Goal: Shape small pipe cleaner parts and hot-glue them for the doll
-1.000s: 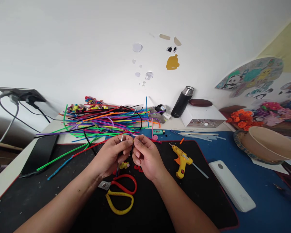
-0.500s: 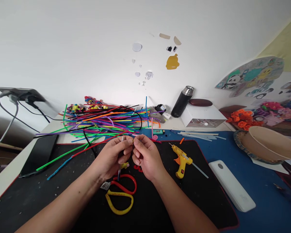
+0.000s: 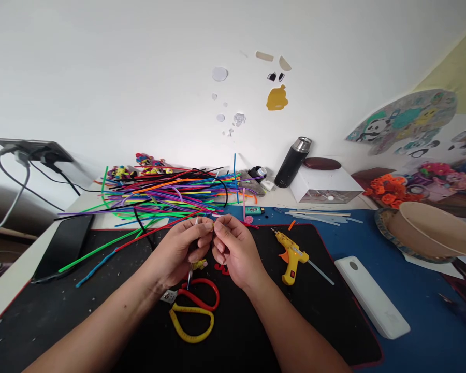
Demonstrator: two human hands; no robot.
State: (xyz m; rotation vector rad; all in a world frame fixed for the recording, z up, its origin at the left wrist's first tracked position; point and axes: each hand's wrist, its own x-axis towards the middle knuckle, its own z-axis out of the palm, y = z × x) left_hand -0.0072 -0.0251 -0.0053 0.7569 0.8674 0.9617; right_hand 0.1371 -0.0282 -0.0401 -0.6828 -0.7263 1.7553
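Workpiece, a tiny yellowish piece (image 3: 213, 226), sits at the meeting fingertips of both hands, above the black mat (image 3: 252, 331); most of it is hidden. Left hand (image 3: 180, 246) is narrow, thumb and forefinger pinching the piece, and also holds a slim metallic tool (image 3: 190, 274) whose lower end points down toward the scissors. Right hand (image 3: 236, 248) is narrow, fingers curled, thumb and forefinger pinched at the same point. Scissors (image 3: 194, 311), with one red and one yellow handle loop, lie on the mat below the hands. A small yellow item (image 3: 200, 264) and a red item (image 3: 221, 269) show between the wrists, partly covered. Mat surface extends between the right wrist and the yellow glue gun (image 3: 291, 256), which lies inside the mat's red-trimmed right edge. Beyond that edge, a white oblong device (image 3: 373, 298) rests on a blue sheet (image 3: 442, 321). Past the mat's far edge, multicolored stems (image 3: 171, 196) form a broad pile; several strands overhang the mat at the left. A black flask (image 3: 292, 165) stands beside a white box (image 3: 314, 181) near the white wall (image 3: 140, 77). A bowl (image 3: 438, 220) occupies the far right.
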